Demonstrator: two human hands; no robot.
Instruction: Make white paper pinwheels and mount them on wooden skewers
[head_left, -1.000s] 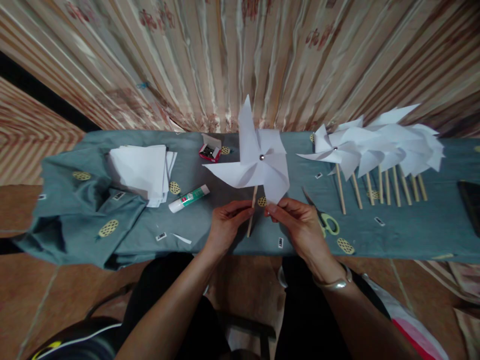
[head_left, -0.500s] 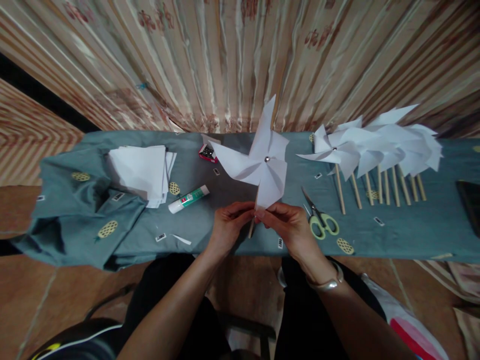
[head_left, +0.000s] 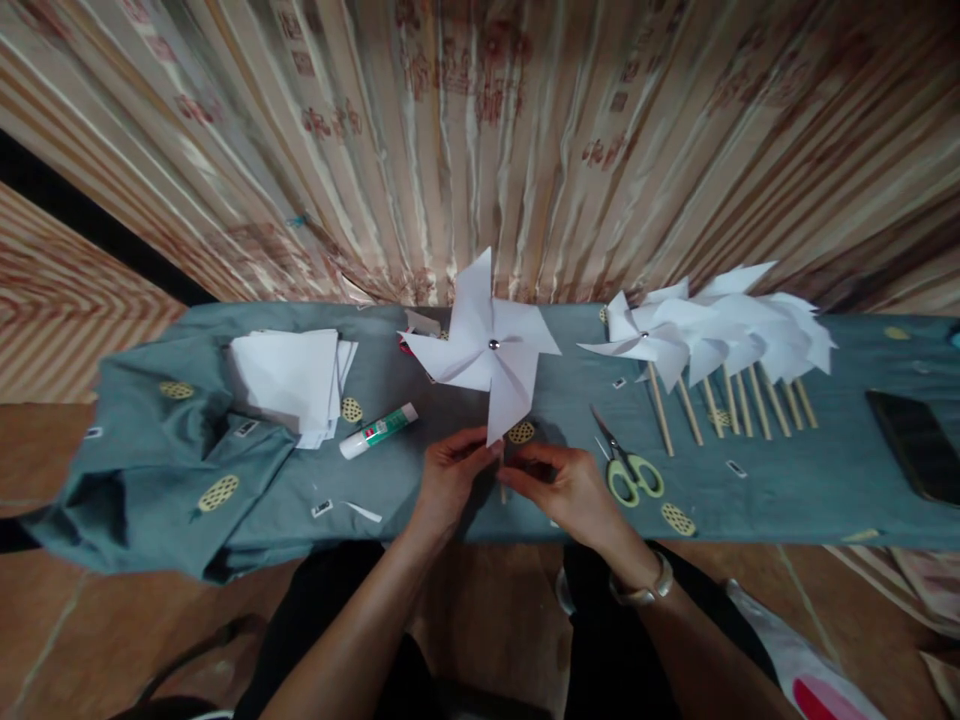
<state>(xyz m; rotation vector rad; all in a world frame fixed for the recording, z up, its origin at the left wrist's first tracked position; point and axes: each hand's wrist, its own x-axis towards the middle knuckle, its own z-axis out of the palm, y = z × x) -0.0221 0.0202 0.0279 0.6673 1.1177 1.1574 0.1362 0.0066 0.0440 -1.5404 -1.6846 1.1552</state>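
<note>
A white paper pinwheel (head_left: pixel 517 360) with a shiny round pin at its centre stands up in front of me on a thin wooden stick. My left hand (head_left: pixel 450 475) is closed, pinching the stick just under the lowest blade. Lower down, the thumb and fingers of my right hand (head_left: pixel 570 490) are bent around the same stick; their exact contact is partly hidden. Green-handled scissors (head_left: pixel 632 472) lie with blades partly apart, right of my right hand. To the left of my hands is a glue stick (head_left: pixel 377 431) with a white cap.
Several finished pinwheels (head_left: pixel 720 335) lie overlapped at the right, sticks toward me. A stack of white paper (head_left: pixel 285 375) rests at the left. Behind the pinwheel is a partly hidden small red box (head_left: pixel 406 347). A dark phone (head_left: pixel 915 440) lies far right on the green cloth (head_left: pixel 255 520). Curtains hang behind.
The pinwheel has turned, its blades now facing me more squarely and sitting further left. My right hand has shifted slightly down the stick. The camera view has tilted up.
</note>
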